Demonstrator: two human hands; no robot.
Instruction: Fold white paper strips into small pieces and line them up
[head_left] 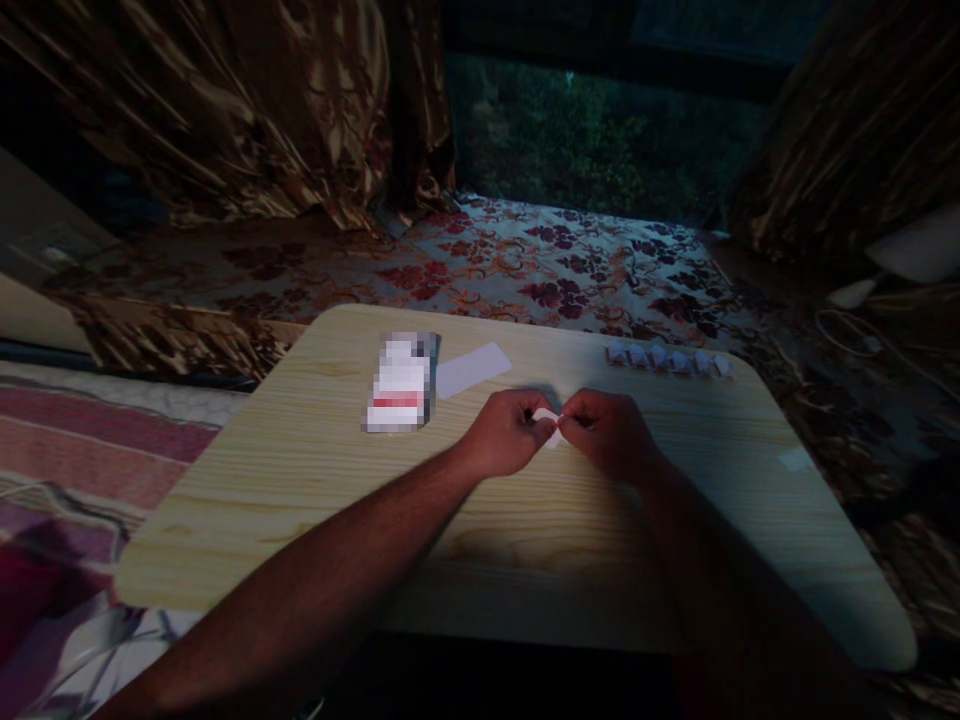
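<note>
Close together over the middle of the wooden table, my left hand and my right hand both pinch a small piece of white paper. Fingers and thumbs cover much of it, so its exact shape is hard to tell. Beyond my left hand a flat white paper strip lies on the table. Just left of that strip is a white box-like item with a red band, blurred out by large pixels. A row of several small folded paper pieces sits near the far right edge.
The light wooden table has rounded corners. A small white scrap lies at its right side. Behind stands a ledge with a floral cover, below a window and gold curtains. Striped bedding and white cables are at the left.
</note>
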